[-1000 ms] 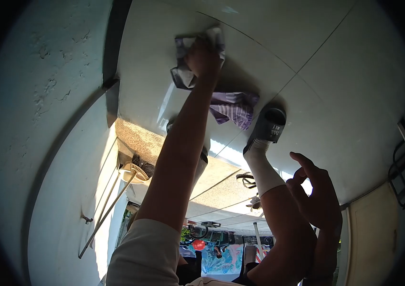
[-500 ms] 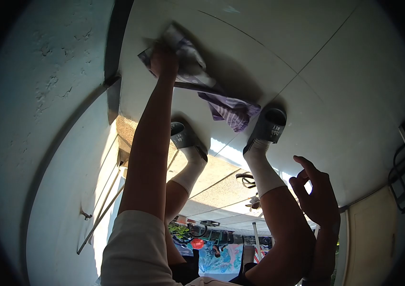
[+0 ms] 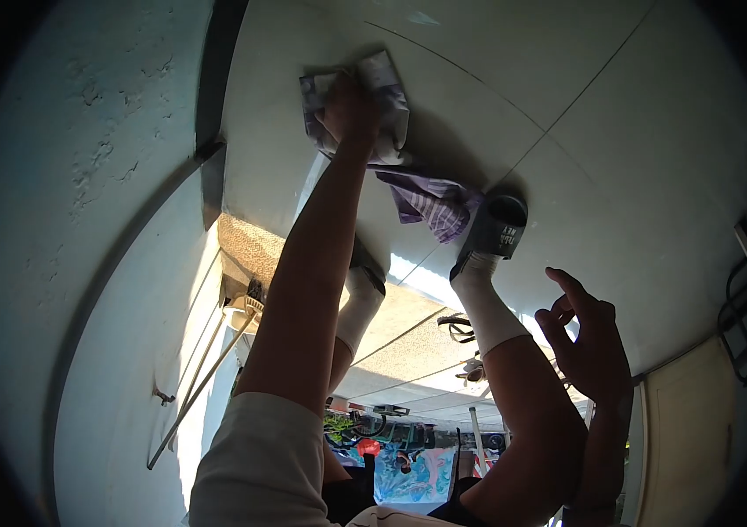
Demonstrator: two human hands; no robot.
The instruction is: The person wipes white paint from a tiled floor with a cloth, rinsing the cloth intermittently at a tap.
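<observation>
My left hand [image 3: 354, 110] presses down on a crumpled grey-and-white patterned cloth [image 3: 391, 88] on the floor, its fingers bunched into the fabric. A purple striped cloth [image 3: 435, 206] lies beside it, reaching to the slipper on my right foot [image 3: 501, 224]; whether the two are one piece I cannot tell. My right hand [image 3: 588, 338] hangs in the air by my right knee, fingers loosely bent and apart, holding nothing. My left slipper [image 3: 364, 263] is partly hidden behind my left forearm.
Pale floor tiles [image 3: 566, 158] spread around the cloths. A light blue wall [image 3: 127, 290] with a tap [image 3: 162, 397] runs along the left. Black metal frames [image 3: 746, 307] stand at the right edge. Sandals [image 3: 456, 329] lie on the sunlit paving beyond my feet.
My left hand and the grey-and-white cloth have moved right. The left arm now covers more of my left foot. My right hand has risen slightly.
</observation>
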